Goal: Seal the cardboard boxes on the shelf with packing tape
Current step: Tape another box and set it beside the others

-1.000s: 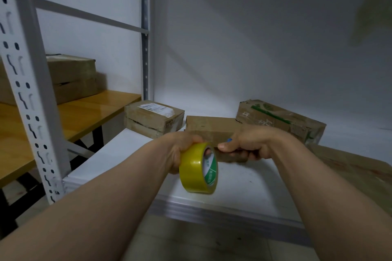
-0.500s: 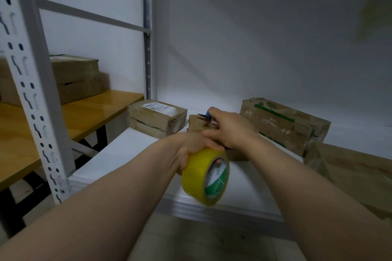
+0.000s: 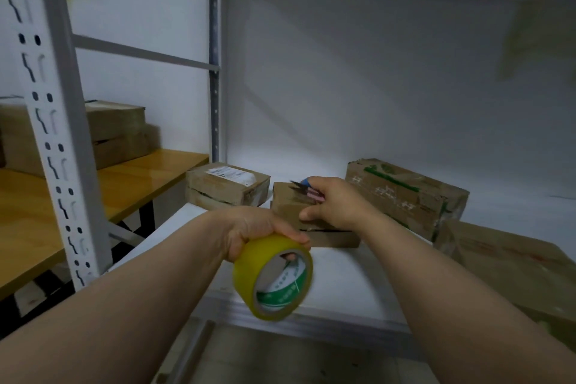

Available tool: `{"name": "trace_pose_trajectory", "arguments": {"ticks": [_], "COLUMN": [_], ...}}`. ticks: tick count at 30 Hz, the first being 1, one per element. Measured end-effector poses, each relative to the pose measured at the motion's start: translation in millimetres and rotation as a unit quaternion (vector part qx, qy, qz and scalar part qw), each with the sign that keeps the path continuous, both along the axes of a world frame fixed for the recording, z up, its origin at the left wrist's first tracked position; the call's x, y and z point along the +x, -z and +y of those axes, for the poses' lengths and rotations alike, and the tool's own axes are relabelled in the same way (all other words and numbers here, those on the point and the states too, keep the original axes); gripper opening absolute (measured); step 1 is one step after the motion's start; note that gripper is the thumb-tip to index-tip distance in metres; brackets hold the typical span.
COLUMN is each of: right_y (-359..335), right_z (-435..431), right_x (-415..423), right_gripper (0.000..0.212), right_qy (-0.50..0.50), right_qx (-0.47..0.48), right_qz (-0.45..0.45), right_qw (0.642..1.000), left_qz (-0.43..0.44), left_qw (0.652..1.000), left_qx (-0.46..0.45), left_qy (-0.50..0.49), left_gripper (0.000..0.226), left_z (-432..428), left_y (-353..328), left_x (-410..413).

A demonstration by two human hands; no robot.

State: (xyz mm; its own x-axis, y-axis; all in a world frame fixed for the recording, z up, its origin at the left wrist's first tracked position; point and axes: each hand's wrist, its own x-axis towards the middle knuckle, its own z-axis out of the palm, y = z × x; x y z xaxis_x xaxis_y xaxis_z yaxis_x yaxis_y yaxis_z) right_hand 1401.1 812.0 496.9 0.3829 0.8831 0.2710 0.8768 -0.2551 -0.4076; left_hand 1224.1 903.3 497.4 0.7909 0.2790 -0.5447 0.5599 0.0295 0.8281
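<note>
Nearest, at about 6 o'clock, the left hand (image 3: 249, 234) curls over the top of the yellow tape roll (image 3: 249, 284), with one fingertip showing inside the core. It holds the roll just above the front lip of the white shelf (image 3: 343, 285). The roll looks light and rigid, and the core makes the surest hold. Its outer band is probably slick, and the free end may be hard to find.

A little farther, at 12 o'clock, the right hand (image 3: 338, 208) rests on the middle box (image 3: 286, 206). Its thumb lies along the top face and its fingers are closed round a small tool (image 3: 304, 186) with a blue end and a dark point. Whether it is a cutter or scissors I cannot tell. The box is small, worn and seemingly soft at the edges. It should slide easily, so press it flat while taping.

At 3 o'clock a large box (image 3: 511, 265) lies tilted. Behind it, at 1 o'clock, stands a green-printed box (image 3: 405, 196), and at 11 o'clock a labelled box (image 3: 224, 187). Farthest off, at 9 o'clock, more cartons (image 3: 115, 131) are stacked on a wooden table (image 3: 124, 184).
</note>
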Motion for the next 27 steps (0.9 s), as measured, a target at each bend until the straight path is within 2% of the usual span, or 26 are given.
{"name": "trace_pose_trajectory", "arguments": {"ticks": [3,7,13,15,18,21,23,27], "right_y": [-5,-9,-2,1,-5,0,8,11], "right_z": [1,4,5,0,-7,-5,5,24], "right_x": [-5,-15,-35,-37,-33,-30,-33,-36], "right_gripper": [0.016,0.019,0.045,0.051,0.045,0.049,0.051,0.037], "right_qy": [0.012,0.035,0.084,0.077,0.092,0.081,0.086,0.092], "right_qx": [-0.024,-0.063,-0.132,-0.122,-0.106,-0.093,-0.07,-0.008], "right_qz": [0.001,-0.027,-0.232,-0.252,-0.224,-0.206,-0.148,0.008], "right_qw": [1.0,0.997,0.96,0.957,0.965,0.971,0.983,0.996], "left_qz": [0.007,0.008,-0.034,-0.048,-0.062,-0.071,-0.081,-0.094], "left_qw": [1.0,0.999,0.998,0.997,0.996,0.996,0.996,0.994], "left_qx": [0.007,0.019,0.013,0.008,0.011,0.01,-0.005,-0.029], "left_qy": [0.005,0.026,0.049,0.056,0.059,0.051,0.043,0.038], "left_gripper": [0.044,0.057,0.022,0.017,0.013,0.011,0.008,0.008], "left_z": [-3,-7,-12,-17,-21,-22,-20,-17], "left_y": [1,3,-12,-19,-29,-33,-31,-27], "left_x": [-1,0,1,-2,-9,-16,-17,-13]}}
